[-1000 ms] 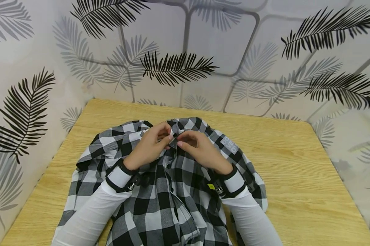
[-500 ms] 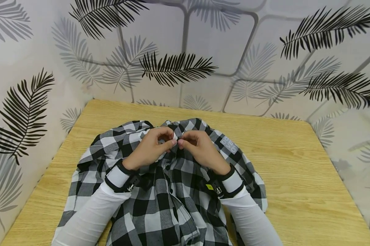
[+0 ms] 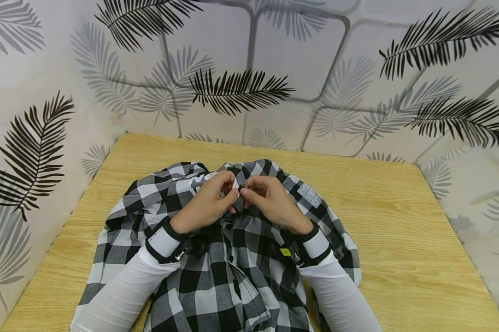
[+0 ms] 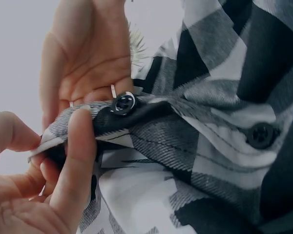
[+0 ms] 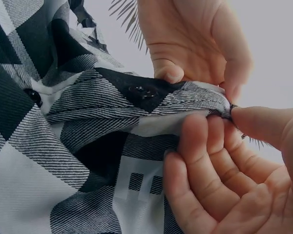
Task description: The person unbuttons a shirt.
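Observation:
A black, grey and white checked shirt (image 3: 209,281) lies on the table, its button placket running down the middle. My left hand (image 3: 205,200) pinches the placket edge near the collar between thumb and fingers. Opposite it, my right hand (image 3: 276,203) pinches the same edge, a small dark spot showing at its thumb tip. In the left wrist view a black button (image 4: 123,103) sits right beside the left thumb (image 4: 80,141), and a second button (image 4: 262,135) lies farther along. The right wrist view shows the right fingers (image 5: 219,165) under the cloth; the collar is partly hidden.
The wooden table (image 3: 398,240) extends on both sides of the shirt. Behind it hangs a pale wall covering (image 3: 290,60) with a leaf pattern. Light printed letters (image 3: 309,195) mark the shirt's right shoulder.
Both hands have come closer together at the placket. The left hand has shifted slightly right and down; the right hand has hardly moved, its fingertips now pinching the edge.

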A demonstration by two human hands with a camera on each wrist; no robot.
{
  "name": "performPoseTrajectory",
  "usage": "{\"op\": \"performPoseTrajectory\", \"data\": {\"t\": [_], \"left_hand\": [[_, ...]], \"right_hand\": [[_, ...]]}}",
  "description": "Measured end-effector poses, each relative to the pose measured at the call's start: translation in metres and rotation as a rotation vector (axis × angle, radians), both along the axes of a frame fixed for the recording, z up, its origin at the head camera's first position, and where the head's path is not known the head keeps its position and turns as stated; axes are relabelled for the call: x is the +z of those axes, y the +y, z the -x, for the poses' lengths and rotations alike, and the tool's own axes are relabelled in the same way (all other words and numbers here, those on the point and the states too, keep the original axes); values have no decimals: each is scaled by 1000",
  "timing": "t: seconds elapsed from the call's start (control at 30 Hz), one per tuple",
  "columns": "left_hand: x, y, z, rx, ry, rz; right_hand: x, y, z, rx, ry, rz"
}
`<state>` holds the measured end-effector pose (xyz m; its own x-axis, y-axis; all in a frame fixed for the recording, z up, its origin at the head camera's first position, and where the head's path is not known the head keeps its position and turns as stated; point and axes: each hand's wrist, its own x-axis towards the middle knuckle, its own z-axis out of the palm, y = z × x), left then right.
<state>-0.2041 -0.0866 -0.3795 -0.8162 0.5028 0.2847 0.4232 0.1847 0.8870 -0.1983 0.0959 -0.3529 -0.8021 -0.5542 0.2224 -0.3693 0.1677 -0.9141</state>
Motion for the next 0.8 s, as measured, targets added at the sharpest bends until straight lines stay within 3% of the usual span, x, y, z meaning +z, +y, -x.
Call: {"op": "performPoseTrajectory", "data": {"t": [0.1, 0.23, 0.3, 0.47, 0.67, 0.8], "left_hand": [[1, 2, -2, 82, 73, 54], [0, 2, -4, 211, 193, 168], [-1, 1, -5, 244, 223, 184], [0, -2, -4, 226, 207, 112], [3, -3, -3, 161, 129, 14], [3, -2, -2, 176, 112, -4]], "right_hand": [[-7, 0, 1, -28, 52, -14], [-22, -2, 4, -134, 179, -127], [-28, -3, 6, -179, 229, -180], [-26, -2, 7, -215, 260, -178], [-2, -6, -4, -210, 247, -156], [7, -8, -9, -218, 243, -175]]}}
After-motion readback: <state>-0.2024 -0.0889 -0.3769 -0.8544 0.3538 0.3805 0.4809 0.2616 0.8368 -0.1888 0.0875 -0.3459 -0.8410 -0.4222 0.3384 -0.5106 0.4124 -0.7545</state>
